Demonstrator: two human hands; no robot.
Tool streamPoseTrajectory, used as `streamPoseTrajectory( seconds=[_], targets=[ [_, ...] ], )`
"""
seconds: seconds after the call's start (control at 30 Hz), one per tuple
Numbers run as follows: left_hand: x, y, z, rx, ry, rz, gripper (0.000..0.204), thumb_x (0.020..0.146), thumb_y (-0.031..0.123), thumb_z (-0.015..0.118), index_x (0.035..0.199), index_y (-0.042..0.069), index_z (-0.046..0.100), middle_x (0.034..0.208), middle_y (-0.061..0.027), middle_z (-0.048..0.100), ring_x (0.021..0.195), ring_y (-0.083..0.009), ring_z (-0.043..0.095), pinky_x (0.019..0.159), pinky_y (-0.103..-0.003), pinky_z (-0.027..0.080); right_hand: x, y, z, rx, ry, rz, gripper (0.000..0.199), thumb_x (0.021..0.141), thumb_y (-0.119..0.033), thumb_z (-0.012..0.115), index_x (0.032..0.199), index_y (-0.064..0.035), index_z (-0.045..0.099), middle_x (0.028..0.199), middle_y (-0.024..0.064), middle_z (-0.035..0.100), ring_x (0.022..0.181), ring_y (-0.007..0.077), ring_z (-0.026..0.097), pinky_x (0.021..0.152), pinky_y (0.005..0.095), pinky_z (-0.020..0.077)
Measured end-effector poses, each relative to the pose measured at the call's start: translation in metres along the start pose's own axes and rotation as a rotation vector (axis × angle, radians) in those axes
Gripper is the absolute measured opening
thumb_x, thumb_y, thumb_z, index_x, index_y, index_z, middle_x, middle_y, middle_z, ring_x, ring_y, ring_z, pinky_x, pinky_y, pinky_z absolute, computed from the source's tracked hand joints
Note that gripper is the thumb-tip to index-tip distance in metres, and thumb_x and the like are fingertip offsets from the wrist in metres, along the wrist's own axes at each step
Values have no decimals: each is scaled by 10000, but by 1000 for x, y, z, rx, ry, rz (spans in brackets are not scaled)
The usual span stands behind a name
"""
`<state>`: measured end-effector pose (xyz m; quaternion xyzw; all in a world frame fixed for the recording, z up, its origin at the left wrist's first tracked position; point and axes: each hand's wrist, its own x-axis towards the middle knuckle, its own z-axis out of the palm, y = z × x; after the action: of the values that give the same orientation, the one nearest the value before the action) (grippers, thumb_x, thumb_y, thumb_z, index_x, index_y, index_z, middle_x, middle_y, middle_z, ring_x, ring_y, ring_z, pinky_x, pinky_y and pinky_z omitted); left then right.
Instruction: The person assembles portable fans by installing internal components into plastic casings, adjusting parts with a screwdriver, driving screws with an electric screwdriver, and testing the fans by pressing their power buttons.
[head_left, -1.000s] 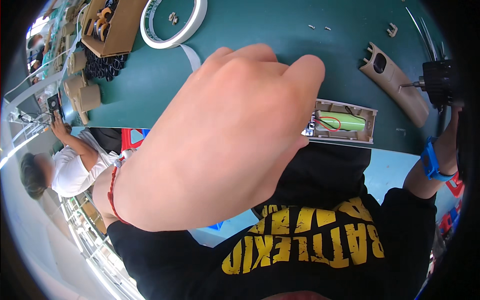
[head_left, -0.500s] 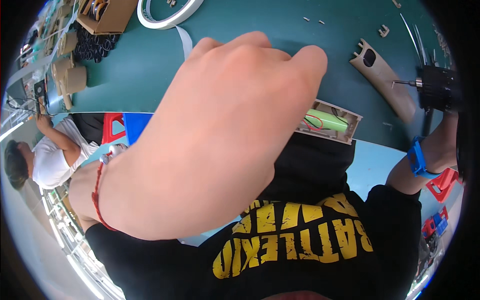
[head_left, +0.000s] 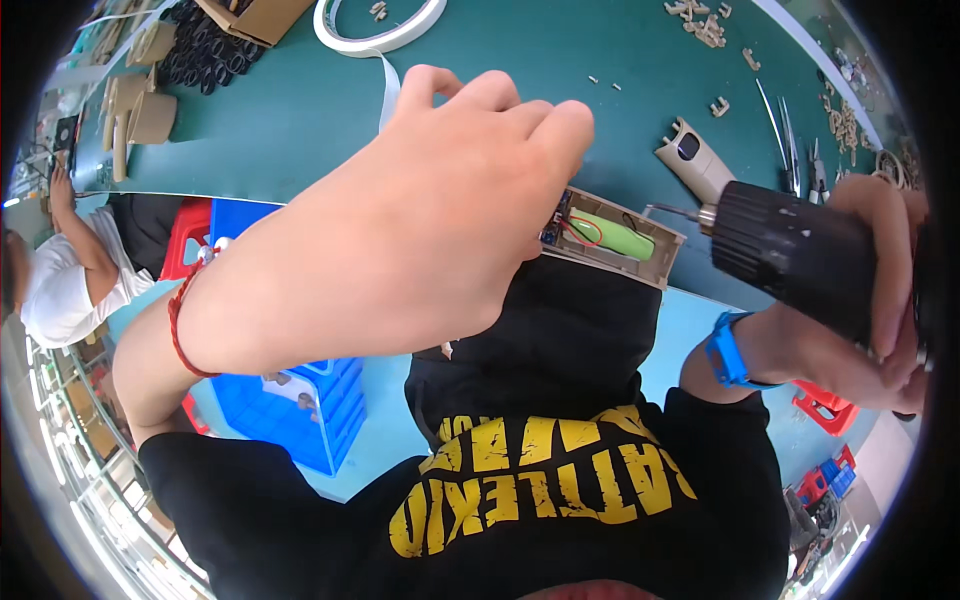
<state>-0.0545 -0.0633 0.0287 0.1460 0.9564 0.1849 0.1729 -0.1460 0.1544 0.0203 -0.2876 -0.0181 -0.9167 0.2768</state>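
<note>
My left hand (head_left: 440,190) reaches over the left end of an open beige plastic housing (head_left: 663,268), its fingers curled down. The fingertips are hidden, and I cannot make out what they hold. Inside the housing lie a green cylindrical battery (head_left: 615,236) and red and black wires. At the right, my right hand (head_left: 890,270) grips a black electric screwdriver (head_left: 790,240). Its thin bit points left and shows above the right end of the housing; whether it touches anything I cannot tell. Just beyond lies a beige cover (head_left: 697,168) with a dark oval opening.
A roll of white tape (head_left: 330,35) sits far left of centre, near black rings (head_left: 205,55) and a cardboard box (head_left: 262,22). Tweezers (head_left: 788,140) and small beige parts (head_left: 708,30) lie at the far right. A blue crate (head_left: 335,425) stands below; another person (head_left: 85,265) sits left.
My right hand has brought the electric screwdriver leftward, its bit now over the housing's right end. The whole view has shifted, showing more of the table's right side. My left hand stays over the housing.
</note>
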Motion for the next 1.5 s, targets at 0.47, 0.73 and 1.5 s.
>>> streamPoseTrajectory(
  seconds=[0.47, 0.73, 1.5],
  targets=[
    [-3, -8, 9, -3, 68, 77, 329, 782, -5, 695, 1027, 69, 487, 895, -74, 548, 975, -261, 536, 901, -398, 328, 23, 53, -38, -337, -457, -88, 156, 753, -20, 763, 758, -142, 666, 726, -5, 656, 629, 104, 653, 712, 210, 577],
    [3, -3, -7, -322, 203, 84, 221, 827, 176, 716, 953, 95, 554, 886, -72, 573, 947, -256, 554, 973, -405, 297, 35, 15, -13, -555, -455, 6, 221, 761, -89, 788, 907, -144, 632, 682, 11, 641, 581, 106, 632, 629, 222, 570],
    [2, -7, 20, -586, 426, 112, 132, 796, 216, 759, 888, 131, 720, 1004, 33, 685, 1053, -164, 581, 943, -342, 361, 22, 38, 9, -571, -125, -214, 433, 984, -511, 463, 903, -86, 442, 526, 18, 449, 423, 104, 417, 404, 242, 382]
  ],
)
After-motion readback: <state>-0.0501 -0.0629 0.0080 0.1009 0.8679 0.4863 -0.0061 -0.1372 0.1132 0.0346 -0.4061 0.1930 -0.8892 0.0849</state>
